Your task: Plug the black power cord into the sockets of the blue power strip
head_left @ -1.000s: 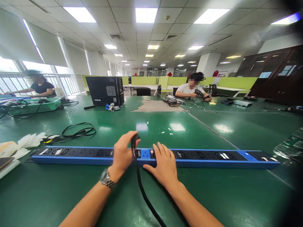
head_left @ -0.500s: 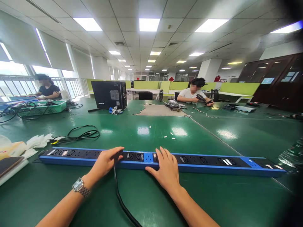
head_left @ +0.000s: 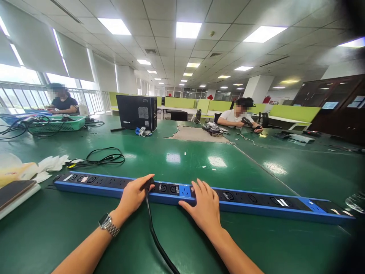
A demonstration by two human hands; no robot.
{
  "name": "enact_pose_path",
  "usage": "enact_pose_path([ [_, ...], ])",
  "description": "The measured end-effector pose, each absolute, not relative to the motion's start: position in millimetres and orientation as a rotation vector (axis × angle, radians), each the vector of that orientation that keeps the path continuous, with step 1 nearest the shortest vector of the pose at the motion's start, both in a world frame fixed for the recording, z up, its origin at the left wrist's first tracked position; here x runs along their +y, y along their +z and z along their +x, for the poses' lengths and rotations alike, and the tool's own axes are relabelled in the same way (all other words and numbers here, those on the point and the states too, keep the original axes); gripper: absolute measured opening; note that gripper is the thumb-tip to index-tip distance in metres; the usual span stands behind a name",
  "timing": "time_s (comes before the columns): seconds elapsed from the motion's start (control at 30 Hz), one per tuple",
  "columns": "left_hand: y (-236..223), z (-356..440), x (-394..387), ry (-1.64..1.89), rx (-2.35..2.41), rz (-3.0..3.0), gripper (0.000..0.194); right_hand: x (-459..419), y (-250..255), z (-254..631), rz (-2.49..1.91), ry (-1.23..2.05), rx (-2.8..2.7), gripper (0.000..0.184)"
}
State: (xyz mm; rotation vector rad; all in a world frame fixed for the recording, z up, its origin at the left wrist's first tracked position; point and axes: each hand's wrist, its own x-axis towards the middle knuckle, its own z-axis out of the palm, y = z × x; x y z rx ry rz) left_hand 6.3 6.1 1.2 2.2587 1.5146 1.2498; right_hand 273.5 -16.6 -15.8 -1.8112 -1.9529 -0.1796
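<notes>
A long blue-and-black power strip (head_left: pixel 251 198) lies across the green table in front of me, its sockets facing up. My left hand (head_left: pixel 136 196), with a metal-banded watch on the wrist, is closed round a black plug (head_left: pixel 149 185) at the strip, left of the middle. From it a thick black cable (head_left: pixel 155 236) runs down toward me. Whether the plug's pins sit in a socket is hidden by the fingers. My right hand (head_left: pixel 205 205) rests open on the strip, just right of a blue socket section, thumb along the near edge.
A coiled black cable (head_left: pixel 105 156) lies beyond the strip's left end. Near the left edge are a phone (head_left: pixel 17 192) and crumpled tissues (head_left: pixel 53 163). Farther back stand a green basket (head_left: pixel 68 125) and a black computer case (head_left: pixel 135 112). Two other people sit at work.
The view has tilted slightly, and the whole scene sits a little farther right. My left hand still grips the plug, which shows a bit more. My right hand stays on the strip.
</notes>
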Motion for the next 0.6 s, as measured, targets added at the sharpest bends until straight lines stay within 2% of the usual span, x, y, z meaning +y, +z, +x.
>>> enact_pose_path([
  [0.3, 0, 9, 6, 1.197, 1.546, 2.352, 0.037, -16, -16, 274, -1.801, -0.145, -1.942, 0.069],
  [0.5, -2, 10, 5, 1.035, 1.547, 2.622, 0.033, -18, -15, 274, -1.761, -0.169, -1.936, 0.07],
  [0.57, -2, 9, 3, 0.936, 1.555, 2.697, 0.041, -20, -12, 266, -1.688, -0.181, -1.968, 0.07],
  [0.6, -2, 9, 2, 0.893, 1.574, 2.717, 0.052, -20, -10, 259, -1.636, -0.178, -1.991, 0.069],
])
